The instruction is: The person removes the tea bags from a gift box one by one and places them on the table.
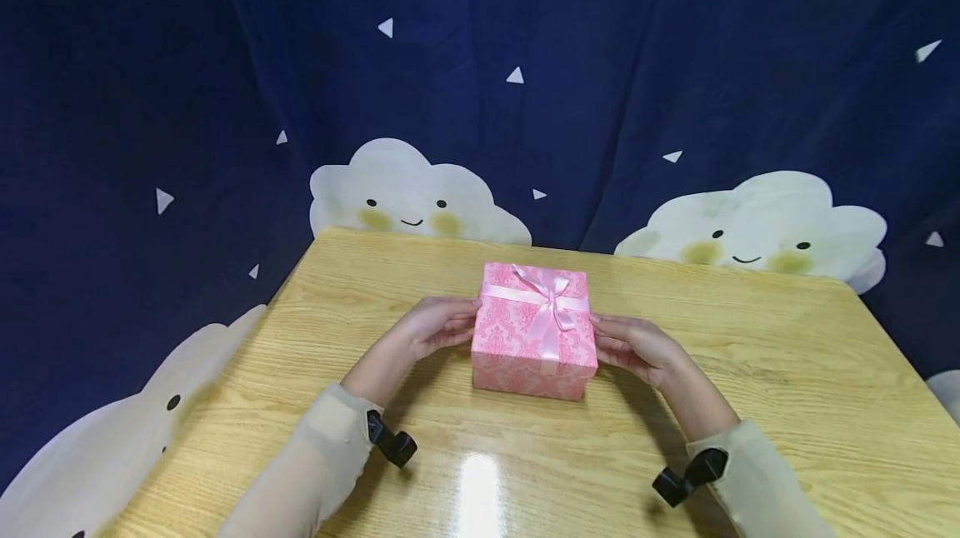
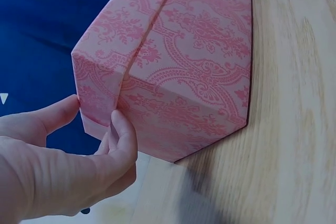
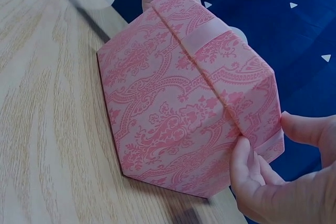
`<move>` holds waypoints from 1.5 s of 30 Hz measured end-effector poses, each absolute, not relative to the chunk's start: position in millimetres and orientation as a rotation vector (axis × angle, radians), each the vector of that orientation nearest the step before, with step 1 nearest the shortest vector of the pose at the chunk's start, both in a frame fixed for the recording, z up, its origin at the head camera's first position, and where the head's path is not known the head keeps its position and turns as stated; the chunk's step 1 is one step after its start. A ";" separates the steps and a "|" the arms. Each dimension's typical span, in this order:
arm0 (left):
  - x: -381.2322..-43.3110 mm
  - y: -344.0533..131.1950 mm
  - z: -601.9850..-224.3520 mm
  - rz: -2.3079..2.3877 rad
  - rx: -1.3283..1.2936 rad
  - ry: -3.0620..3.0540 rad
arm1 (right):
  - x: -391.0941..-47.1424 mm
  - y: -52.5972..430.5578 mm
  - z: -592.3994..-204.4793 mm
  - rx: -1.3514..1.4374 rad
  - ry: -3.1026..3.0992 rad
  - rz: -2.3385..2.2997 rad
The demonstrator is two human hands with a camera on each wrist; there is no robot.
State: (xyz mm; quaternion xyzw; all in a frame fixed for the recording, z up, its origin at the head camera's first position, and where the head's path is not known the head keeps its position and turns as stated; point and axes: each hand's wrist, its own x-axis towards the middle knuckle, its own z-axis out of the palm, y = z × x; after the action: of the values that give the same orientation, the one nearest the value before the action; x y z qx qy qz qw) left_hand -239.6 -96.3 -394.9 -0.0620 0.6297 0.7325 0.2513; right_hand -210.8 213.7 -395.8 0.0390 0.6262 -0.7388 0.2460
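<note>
A pink patterned gift box (image 1: 506,334) stands on the wooden table, its lid (image 2: 100,72) on top. A pale pink satin ribbon bow (image 1: 552,302) is tied across the lid. On the box's left side my left hand (image 1: 438,326) pinches the lid, thumb at the upper edge and a finger at the lower rim. Opposite it, my right hand (image 1: 636,346) holds the lid's right side likewise, as the right wrist view shows. A thin dark line runs between the lid and the box body (image 3: 157,114). The inside of the box is hidden.
The light wooden table (image 1: 750,405) reaches back to a dark blue curtain (image 1: 570,13) printed with smiling clouds and white triangles. A black wrist camera (image 1: 392,440) sits on the left sleeve, and another black camera (image 1: 690,478) on the right.
</note>
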 end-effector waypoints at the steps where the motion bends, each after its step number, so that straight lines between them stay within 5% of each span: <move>1: -239.6 -96.5 -395.0 2.000 -0.172 1.696 | -210.6 213.9 -395.8 0.101 1.707 -2.017; 45: -241.8 -103.7 -394.0 2.010 -0.205 1.530 | -214.5 220.9 -391.2 0.091 1.489 -2.062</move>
State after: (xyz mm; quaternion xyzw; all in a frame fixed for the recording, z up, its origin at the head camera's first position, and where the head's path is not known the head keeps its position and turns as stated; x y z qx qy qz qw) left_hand -241.8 -103.7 -394.0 -0.0772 0.5761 0.7568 0.2989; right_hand -214.5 220.9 -391.2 0.0343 0.5592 -0.7744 0.2941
